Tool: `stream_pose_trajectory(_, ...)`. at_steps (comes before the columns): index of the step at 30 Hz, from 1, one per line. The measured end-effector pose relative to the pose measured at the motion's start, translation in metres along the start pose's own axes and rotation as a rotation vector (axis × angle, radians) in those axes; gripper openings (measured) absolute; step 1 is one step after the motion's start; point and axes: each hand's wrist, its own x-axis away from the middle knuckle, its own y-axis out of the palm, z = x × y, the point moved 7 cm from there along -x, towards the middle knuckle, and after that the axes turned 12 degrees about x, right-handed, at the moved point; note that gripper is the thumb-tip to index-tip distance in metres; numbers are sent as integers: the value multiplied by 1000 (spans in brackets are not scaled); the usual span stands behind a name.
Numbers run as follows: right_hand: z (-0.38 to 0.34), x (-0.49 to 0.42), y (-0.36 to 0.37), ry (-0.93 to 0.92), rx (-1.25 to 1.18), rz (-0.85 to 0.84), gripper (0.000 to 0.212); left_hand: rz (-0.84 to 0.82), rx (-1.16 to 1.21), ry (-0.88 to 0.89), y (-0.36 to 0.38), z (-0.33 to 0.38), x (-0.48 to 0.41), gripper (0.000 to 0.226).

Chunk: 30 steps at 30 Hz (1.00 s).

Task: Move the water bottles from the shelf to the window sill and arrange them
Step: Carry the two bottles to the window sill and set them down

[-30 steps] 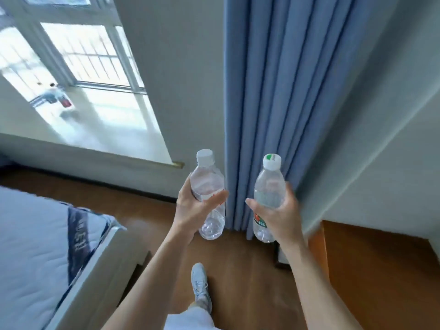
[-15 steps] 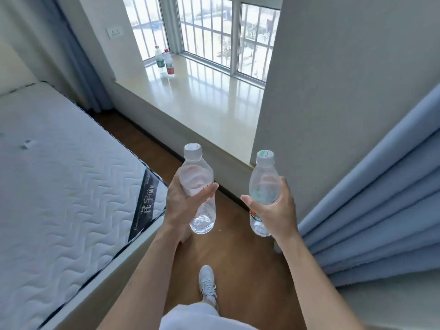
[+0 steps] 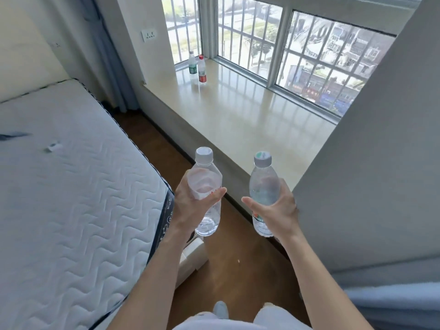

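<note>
the left hand (image 3: 190, 206) is wrapped round the middle of a clear bottle (image 3: 206, 186), the right hand (image 3: 276, 210) round a green-labelled bottle (image 3: 263, 186), both upright short of the window sill (image 3: 238, 115); likely light, thin-walled, best gripped mid-body.

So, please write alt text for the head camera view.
Each hand holds a clear water bottle upright: left hand, right hand. Ahead, two more bottles stand on the window sill; a mattress lies left.
</note>
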Motion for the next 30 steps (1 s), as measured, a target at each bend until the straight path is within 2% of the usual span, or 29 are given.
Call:
stream_pose_trajectory(11, -19, -152, 66, -72, 10, -156, 56, 126, -60, -25, 10, -13, -136, 68)
stream_pose_trajectory(16, -42, -248, 91, -129, -2, -206, 54, 249, -36, -39, 17, -15, -211, 66)
stream_pose_trajectory(21, -70, -326, 116, -212, -36, -290, 51, 353, -38, -22, 25, -11, -273, 75)
stream_pose_trajectory(26, -85, -368, 149, -252, -52, -374, 52, 430, -52, -57, 21, -14, -311, 64)
stream_pose_trajectory(30, -98, -390, 182, -290, -48, -430, 52, 479, -55, -74, 4, -25, -338, 70)
